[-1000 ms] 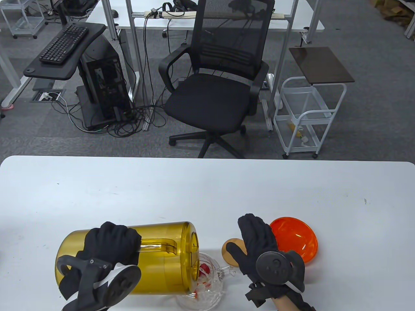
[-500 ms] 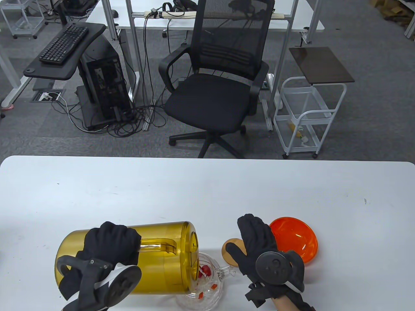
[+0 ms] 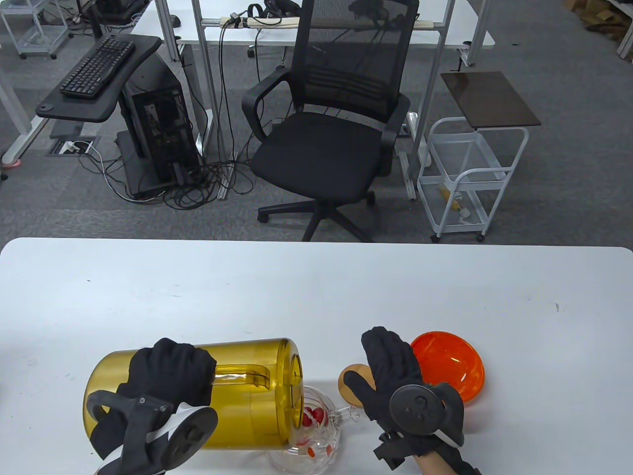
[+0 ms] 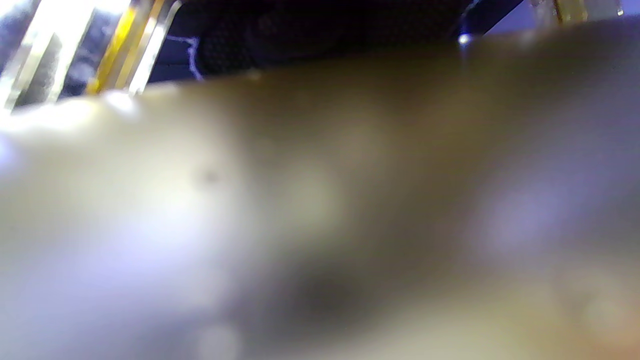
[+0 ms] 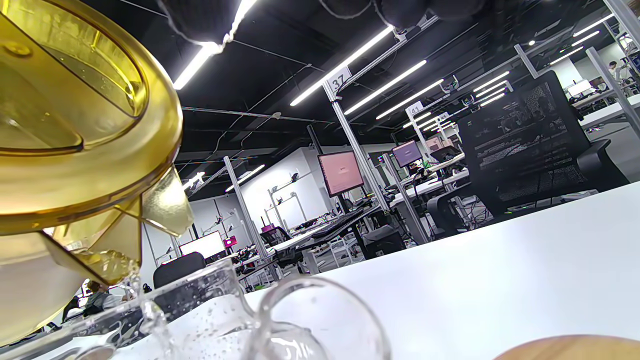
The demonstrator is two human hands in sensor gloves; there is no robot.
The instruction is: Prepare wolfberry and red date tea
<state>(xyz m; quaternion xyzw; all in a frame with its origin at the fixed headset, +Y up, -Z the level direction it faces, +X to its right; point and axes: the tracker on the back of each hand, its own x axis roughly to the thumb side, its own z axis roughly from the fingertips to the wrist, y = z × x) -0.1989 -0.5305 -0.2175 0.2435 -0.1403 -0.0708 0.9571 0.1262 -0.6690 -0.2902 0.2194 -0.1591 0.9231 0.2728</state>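
My left hand (image 3: 178, 373) grips the handle of a yellow transparent pitcher (image 3: 247, 396) that is tipped on its side, with its mouth over a clear glass teapot (image 3: 319, 438) at the table's front edge. Red dates and wolfberries (image 3: 312, 419) float inside the teapot. In the right wrist view water runs from the pitcher's spout (image 5: 165, 205) into the teapot (image 5: 215, 320). My right hand (image 3: 388, 368) lies flat and open, resting partly on a round wooden lid (image 3: 350, 378). The left wrist view shows only the blurred pitcher wall (image 4: 300, 200).
An orange bowl (image 3: 452, 363) lies just right of my right hand. The white table (image 3: 316, 287) stretches away behind the objects. A black office chair (image 3: 336, 133) and a white cart (image 3: 467, 178) stand beyond the far edge.
The red pieces in the teapot have shifted about as water goes in. Both hands and the pitcher have hardly moved.
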